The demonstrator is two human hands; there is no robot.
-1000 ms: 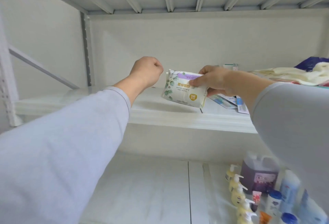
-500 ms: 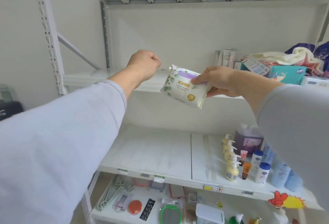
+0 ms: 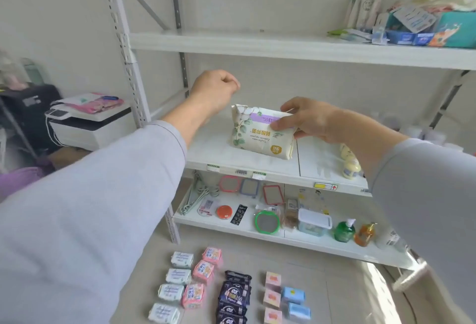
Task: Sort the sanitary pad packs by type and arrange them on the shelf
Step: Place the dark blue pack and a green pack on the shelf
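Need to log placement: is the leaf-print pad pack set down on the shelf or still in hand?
In hand: the right hand pinches the leaf-print pad pack by its end, tilted; contact with the middle shelf is unclear.

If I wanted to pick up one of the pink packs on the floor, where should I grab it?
Probably by its two long sides, coming straight down from above. The pink packs lie flat on the floor in a column, with white packs close on their left, so the top face is the open way in. They look soft, so a gentle pinch across the width should hold.
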